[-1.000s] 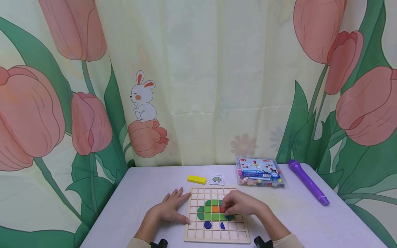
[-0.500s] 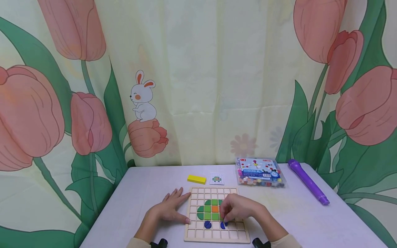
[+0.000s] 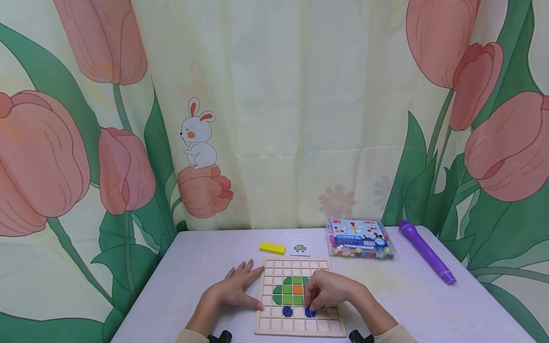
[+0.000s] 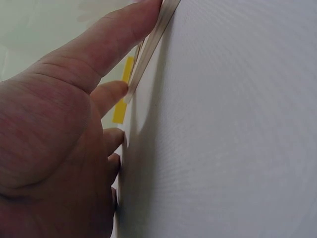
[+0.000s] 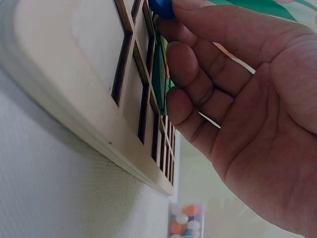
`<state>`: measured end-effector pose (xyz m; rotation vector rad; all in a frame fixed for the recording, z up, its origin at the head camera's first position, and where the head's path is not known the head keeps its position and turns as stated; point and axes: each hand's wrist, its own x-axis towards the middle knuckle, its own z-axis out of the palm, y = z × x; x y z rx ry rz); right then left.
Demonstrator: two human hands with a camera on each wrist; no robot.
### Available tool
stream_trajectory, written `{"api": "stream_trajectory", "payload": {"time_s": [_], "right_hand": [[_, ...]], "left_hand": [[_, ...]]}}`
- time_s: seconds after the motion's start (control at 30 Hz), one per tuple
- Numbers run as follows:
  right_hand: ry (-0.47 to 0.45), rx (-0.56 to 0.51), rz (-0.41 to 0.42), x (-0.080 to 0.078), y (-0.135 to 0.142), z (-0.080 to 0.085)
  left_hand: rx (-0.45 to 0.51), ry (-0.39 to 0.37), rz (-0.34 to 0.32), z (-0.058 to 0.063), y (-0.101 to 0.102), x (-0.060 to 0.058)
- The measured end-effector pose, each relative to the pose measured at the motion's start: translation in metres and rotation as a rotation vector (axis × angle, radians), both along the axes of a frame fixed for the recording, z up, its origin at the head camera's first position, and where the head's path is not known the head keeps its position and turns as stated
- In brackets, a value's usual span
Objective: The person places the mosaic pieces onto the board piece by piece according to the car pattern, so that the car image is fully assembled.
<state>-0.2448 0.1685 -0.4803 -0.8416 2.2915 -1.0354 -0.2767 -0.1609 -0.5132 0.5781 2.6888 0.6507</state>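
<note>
A wooden grid board [image 3: 300, 334] lies on the table, with green pieces [image 3: 287, 299] and an orange square [image 3: 297, 289] set in its cells. Below them sits a blue disc [image 3: 287, 311] made of two halves. My right hand [image 3: 329, 288] pinches a small blue piece [image 5: 162, 7] between thumb and forefinger, down at the lower cells beside another blue half. That hand covers the right part of the pattern in the head view. My left hand [image 3: 233, 289] lies spread at the board's left side, its thumb and forefinger touching the frame.
Behind the board are a yellow block [image 3: 272, 248] and a small pattern card [image 3: 299, 247]. Farther right stand a clear box of colored balls [image 3: 360, 239] and a purple stick [image 3: 427, 252]. A tulip-printed curtain [image 3: 274, 119] hangs at the table's back edge.
My right hand has moved slightly down and left, bringing the blue piece from the green pattern's lower right to the blue half below. My left hand stays put.
</note>
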Motion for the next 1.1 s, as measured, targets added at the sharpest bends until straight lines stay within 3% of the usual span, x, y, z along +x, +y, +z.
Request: {"api": "stream_trajectory", "payload": {"time_s": [1.1], "right_hand": [[0.008,0.039,-0.016,0.0021,0.0007,0.0032]], "left_hand": [[-0.013,-0.011,0.011,0.0015,0.0008,-0.0009]]}}
